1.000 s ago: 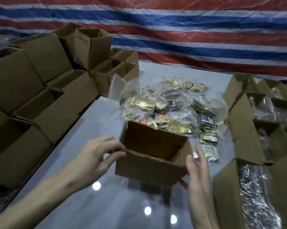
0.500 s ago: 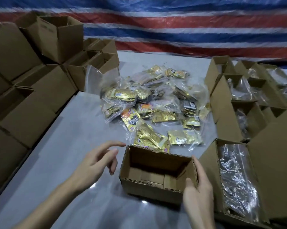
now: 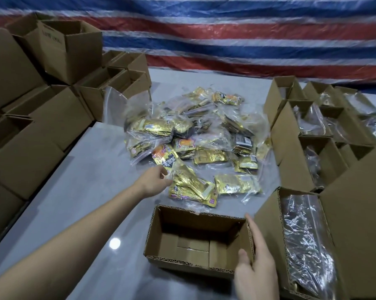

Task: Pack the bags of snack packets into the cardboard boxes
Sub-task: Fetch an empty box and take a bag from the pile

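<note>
An empty open cardboard box (image 3: 195,224) stands on the grey table close in front of me. My right hand (image 3: 255,269) holds its right wall, thumb inside and fingers flat on the outside. Beyond the box lies a pile of clear bags of snack packets (image 3: 195,135). My left hand (image 3: 155,180) reaches to the nearest bag of gold packets (image 3: 193,187), and its fingertips pinch the bag's left edge.
Empty cardboard boxes (image 3: 41,118) are stacked along the left side. On the right stand several open packed boxes (image 3: 312,152) with plastic bags inside, the nearest (image 3: 304,241) right beside the empty box. A striped tarp (image 3: 226,33) hangs behind the grey table (image 3: 85,191).
The empty box came down from my hands onto the table. My left hand let go of it and reached forward to the nearest bag. My right hand stayed on the box's right wall.
</note>
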The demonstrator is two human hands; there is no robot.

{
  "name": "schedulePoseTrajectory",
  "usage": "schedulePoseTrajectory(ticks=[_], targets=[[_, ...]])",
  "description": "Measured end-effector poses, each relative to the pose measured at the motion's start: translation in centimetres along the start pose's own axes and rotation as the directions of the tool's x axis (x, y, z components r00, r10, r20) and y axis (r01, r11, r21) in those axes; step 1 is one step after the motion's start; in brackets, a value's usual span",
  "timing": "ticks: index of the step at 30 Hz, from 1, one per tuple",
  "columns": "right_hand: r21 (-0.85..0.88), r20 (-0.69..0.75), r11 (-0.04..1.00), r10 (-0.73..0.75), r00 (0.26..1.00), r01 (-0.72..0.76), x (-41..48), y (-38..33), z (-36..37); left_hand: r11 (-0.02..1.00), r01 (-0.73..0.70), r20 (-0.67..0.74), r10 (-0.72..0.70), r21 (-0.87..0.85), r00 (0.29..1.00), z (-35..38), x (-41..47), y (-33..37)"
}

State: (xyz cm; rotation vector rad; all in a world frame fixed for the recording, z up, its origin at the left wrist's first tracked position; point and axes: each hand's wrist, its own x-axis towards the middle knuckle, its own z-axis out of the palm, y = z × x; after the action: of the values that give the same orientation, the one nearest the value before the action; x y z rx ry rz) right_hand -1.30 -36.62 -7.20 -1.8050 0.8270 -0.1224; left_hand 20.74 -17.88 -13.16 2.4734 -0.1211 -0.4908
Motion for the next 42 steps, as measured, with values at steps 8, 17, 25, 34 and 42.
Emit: schedulePoseTrajectory(ticks=[8, 17, 25, 34, 42], targets=[[-0.052, 0.019, 0.998, 0.023, 1.0, -0.022, 0.3, 0.1, 0.0, 0.968, 0.208, 0.079, -0.199, -0.137, 0.977, 1.3, 2.7, 2.1], [-0.041, 0.054, 0.999, 0.016, 0.998, -0.013, 1.0, 0.2, -0.2, 0.922, 0.365, 0.101, -0.354, -0.126, 0.93, 3.2, 2.4, 2.1], [-0.033, 0.073, 0.999, 0.016, 0.997, -0.014, 1.1, 0.7, -0.2, 0.799, 0.359, 0.135, -0.337, -0.483, 0.932, 2.6, -0.2, -0.7], [-0.071, 0.072, 0.997, -0.015, 0.997, 0.02, 1.2, 0.8, 0.1, 0.762, 0.444, 0.062, -0.473, -0.471, 0.879, 2.4, -1.5, -3.2], [-0.105, 0.115, 0.994, -0.011, 0.993, 0.023, 1.0, 0.9, 0.2, 0.877, -0.186, -0.214, 0.305, 0.443, 0.928, 3.2, -0.3, -0.9]])
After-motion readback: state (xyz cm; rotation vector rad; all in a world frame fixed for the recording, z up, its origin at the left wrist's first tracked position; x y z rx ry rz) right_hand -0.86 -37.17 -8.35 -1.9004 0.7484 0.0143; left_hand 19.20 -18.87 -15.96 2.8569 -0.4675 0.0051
